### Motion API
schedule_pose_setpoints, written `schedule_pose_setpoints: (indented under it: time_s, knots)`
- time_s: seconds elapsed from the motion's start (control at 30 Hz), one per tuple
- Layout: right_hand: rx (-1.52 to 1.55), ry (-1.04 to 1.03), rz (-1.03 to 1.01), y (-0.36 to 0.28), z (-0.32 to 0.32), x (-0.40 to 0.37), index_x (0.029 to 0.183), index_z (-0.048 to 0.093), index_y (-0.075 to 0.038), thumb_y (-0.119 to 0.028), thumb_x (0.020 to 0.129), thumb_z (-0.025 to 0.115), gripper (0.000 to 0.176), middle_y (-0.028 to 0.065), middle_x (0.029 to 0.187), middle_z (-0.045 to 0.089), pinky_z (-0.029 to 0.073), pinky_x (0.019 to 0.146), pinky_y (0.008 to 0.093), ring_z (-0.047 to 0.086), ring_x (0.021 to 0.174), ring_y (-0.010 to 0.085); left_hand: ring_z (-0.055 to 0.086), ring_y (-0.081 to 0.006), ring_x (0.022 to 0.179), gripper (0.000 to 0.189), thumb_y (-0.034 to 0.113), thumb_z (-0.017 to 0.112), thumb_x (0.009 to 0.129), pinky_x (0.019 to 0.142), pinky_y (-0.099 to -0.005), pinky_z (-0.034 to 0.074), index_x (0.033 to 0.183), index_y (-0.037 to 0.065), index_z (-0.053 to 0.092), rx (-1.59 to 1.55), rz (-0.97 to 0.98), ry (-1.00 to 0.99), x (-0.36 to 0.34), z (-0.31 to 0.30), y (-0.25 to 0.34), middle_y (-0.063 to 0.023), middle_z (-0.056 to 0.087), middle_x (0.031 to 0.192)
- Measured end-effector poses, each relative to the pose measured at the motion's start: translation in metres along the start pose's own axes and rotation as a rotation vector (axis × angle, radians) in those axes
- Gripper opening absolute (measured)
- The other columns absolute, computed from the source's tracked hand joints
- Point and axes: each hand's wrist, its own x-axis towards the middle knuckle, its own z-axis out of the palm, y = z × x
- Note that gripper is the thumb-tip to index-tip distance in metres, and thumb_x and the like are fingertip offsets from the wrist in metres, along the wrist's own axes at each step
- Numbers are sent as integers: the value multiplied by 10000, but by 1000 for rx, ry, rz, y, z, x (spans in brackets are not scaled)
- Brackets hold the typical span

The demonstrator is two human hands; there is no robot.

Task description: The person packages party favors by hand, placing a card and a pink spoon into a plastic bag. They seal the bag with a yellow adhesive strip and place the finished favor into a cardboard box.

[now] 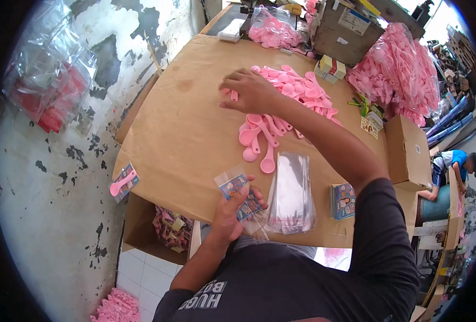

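Note:
My left hand grips a clear plastic bag with a printed blue card inside, close to my body. Over the middle of the table, my right hand has its fingers curled around a pink spoon, of which only a small part shows. Just beyond and beside that hand spreads a heap of pink measuring spoons. A few loose spoons lie nearer me. A stack of clear bags rests right of my left hand, and a stack of printed cards farther right.
At the table's left edge lies a pink spoon on a card. Big bags of pink spoons stand at the back right, near a cardboard box. Below the left edge is an open carton. Another person sits far right.

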Motion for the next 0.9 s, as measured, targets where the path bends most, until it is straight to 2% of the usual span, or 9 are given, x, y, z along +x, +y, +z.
schedule_pose_setpoints:
  time_s: [0.07,0.17,0.3,0.37,0.57,0.67,0.73,0.8,0.9]
  knots:
    - [-294,-49,14,26,15,20,1307,673,-219,-599,900,681,557,140,1452,570,351,1143,573,489,1383,373,675,-209,943,465,247,616,1049,880,-426,602,1426,27,455,8,4,11,0,1,-1,-112,648,1016]
    - [-454,-241,199,38,16,31,1368,651,-296,-653,863,672,619,141,1481,554,328,1115,678,494,1383,380,677,-209,939,461,239,608,1053,880,-437,604,1429,22,454,13,21,29,0,2,-2,-113,647,1018]
    - [-156,-393,425,65,7,28,1385,643,-319,-675,854,655,639,139,1490,552,320,1073,738,492,1388,377,689,-209,949,422,211,606,1058,880,-425,609,1410,16,477,1,47,34,-2,5,-2,-112,664,1005]
    - [-150,-265,355,73,16,14,1358,664,-293,-682,811,660,671,105,1352,642,399,1040,669,597,1261,374,688,-209,952,418,207,604,1059,879,-424,610,1410,17,477,13,48,31,-1,3,-2,-111,664,1005]
    - [8,-296,230,51,7,-13,1319,683,-185,-719,850,635,713,133,1352,645,474,1055,442,603,1251,365,685,-204,942,461,233,616,1048,875,-420,612,1418,9,459,32,4,30,-1,4,1,-114,647,1017]
    - [156,-134,333,52,-35,-10,1358,645,-139,-709,929,592,716,148,1462,579,447,1102,469,569,1313,331,685,-204,944,461,238,619,1046,875,-415,613,1415,11,461,31,-4,25,0,5,2,-114,648,1016]
    - [32,-78,196,97,-55,-14,1339,664,-111,-730,949,533,744,180,1417,607,442,1102,456,564,1326,345,685,-204,946,461,240,619,1046,874,-414,613,1414,12,462,33,-2,31,-2,5,2,-115,648,1015]
    - [-143,-23,539,144,-51,-33,1362,659,-139,-713,951,536,717,173,1427,604,438,1111,452,554,1338,353,686,-203,944,461,240,616,1048,879,-413,613,1417,14,457,33,1,20,0,5,2,-113,647,1015]
    - [-336,-58,589,180,-46,-67,1386,644,-143,-703,959,524,714,165,1411,622,451,1100,437,593,1295,362,688,-201,937,465,238,618,1047,875,-415,614,1420,15,453,26,2,31,0,7,2,-112,646,1013]
